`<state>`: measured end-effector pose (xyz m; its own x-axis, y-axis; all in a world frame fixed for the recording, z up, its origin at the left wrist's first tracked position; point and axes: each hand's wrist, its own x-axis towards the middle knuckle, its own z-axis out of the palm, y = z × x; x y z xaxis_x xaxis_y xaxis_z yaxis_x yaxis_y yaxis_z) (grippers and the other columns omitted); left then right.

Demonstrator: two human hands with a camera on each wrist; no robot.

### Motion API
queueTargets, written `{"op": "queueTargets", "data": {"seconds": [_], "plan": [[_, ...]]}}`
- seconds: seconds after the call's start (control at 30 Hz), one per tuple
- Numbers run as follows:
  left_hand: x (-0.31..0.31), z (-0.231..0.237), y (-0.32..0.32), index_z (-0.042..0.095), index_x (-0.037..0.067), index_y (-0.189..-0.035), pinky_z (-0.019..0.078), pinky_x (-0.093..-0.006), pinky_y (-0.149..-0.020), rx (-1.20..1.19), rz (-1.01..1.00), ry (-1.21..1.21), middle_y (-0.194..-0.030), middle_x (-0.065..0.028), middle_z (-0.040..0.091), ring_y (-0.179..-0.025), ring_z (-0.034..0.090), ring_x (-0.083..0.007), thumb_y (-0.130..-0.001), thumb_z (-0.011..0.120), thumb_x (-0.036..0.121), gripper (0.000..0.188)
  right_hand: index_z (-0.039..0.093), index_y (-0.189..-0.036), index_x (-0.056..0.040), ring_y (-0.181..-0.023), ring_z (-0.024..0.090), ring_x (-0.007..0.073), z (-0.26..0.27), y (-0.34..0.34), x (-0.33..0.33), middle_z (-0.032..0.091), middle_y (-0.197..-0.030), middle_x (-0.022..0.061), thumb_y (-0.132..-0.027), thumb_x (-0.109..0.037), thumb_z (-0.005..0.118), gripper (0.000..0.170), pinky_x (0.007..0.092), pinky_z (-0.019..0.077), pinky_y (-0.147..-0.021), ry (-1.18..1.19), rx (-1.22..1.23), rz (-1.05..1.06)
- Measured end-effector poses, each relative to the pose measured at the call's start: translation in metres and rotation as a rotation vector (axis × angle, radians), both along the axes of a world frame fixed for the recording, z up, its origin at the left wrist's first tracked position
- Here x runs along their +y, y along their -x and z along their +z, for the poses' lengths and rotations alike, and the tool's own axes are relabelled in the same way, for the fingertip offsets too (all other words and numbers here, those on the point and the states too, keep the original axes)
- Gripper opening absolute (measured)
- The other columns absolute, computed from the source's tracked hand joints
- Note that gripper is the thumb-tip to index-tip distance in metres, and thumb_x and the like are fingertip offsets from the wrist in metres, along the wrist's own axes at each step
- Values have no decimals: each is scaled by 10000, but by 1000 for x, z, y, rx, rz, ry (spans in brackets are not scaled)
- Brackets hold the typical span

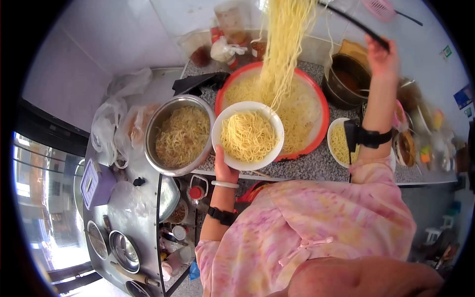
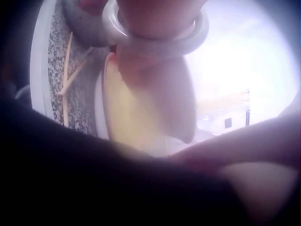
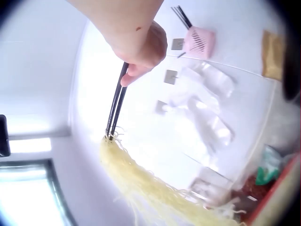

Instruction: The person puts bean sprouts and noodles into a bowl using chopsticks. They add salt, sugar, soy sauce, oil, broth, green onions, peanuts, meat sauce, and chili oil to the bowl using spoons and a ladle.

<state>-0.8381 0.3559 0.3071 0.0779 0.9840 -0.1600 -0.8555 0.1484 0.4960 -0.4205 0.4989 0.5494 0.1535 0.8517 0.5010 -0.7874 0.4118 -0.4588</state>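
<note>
My left hand holds a white bowl by its left side, thumb at the rim, with yellow noodles heaped in it. Raised high at the right, my right hand grips long black chopsticks; the right wrist view shows the fingers curled round them. From the chopstick tips a long bundle of noodles hangs down to a large red-rimmed basin full of noodles, behind the bowl. The left wrist view is blurred, showing the bowl's side under the hand.
Left of the bowl stands a steel pot of cooked food. A dark pot and a smaller bowl of noodles are at the right. Jars and bags line the wall; plastic bags and a purple box lie at the left.
</note>
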Motion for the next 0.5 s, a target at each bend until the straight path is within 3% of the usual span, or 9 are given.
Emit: {"op": "queueTargets", "data": {"seconds": [0.03,0.07,0.13,0.2,0.33,0.43,0.47,0.5], "plan": [[3,-1,-2,282,31,-1340,319,-406,-1016,-6,-1,2,-1354,-130,362,-1224,380,-283,-926,388,340,527,529,-875,111,-804,604,371,18,-3,-1,602,-854,257,-931,-233,322,405,369,520,-590,-90,-48,13],[6,-3,-4,283,35,-1341,317,-406,-1018,-11,0,5,-1355,-128,361,-1225,378,-282,-926,390,339,525,510,-896,135,-844,593,388,39,-10,2,594,-858,274,-940,-241,271,448,370,519,-591,-223,-111,233],[15,-10,-6,280,41,-1344,317,-406,-1018,-27,-28,1,-1356,-124,361,-1226,379,-275,-929,393,329,518,494,-929,156,-892,576,403,76,12,-13,582,-871,297,-940,-238,254,462,415,512,-667,-321,-155,217],[25,-17,-11,278,41,-1344,320,-404,-1016,-38,-34,-12,-1355,-124,362,-1224,382,-273,-930,387,329,515,545,-823,44,-600,616,237,105,47,-40,612,-692,150,-907,-219,458,289,267,505,-480,-228,-172,-512],[34,-2,-25,283,38,-1338,334,-397,-1008,15,-53,-22,-1349,-127,369,-1217,392,-269,-932,382,330,510,556,-835,23,-539,580,192,122,55,-57,593,-649,117,-908,-189,462,244,259,457,-454,-92,-158,-633],[35,14,-34,292,37,-1332,354,-396,-990,-2,-82,-10,-1336,-125,383,-1194,417,-271,-931,381,339,509,514,-959,148,-897,569,412,81,22,-55,594,-941,265,-916,-252,321,447,464,449,-804,-259,-273,233],[35,17,-36,294,38,-1330,360,-395,-983,-9,-94,-15,-1331,-124,388,-1186,425,-271,-931,381,342,509,550,-945,101,-850,584,377,67,24,-61,606,-932,232,-918,-257,369,402,425,468,-768,-210,-461,147],[35,19,-39,300,38,-1327,365,-394,-977,-8,-84,-14,-1320,-124,400,-1179,430,-267,-931,379,346,507,583,-894,55,-728,599,339,41,48,-68,620,-846,217,-924,-273,390,382,410,488,-706,-118,-289,-23]]}}
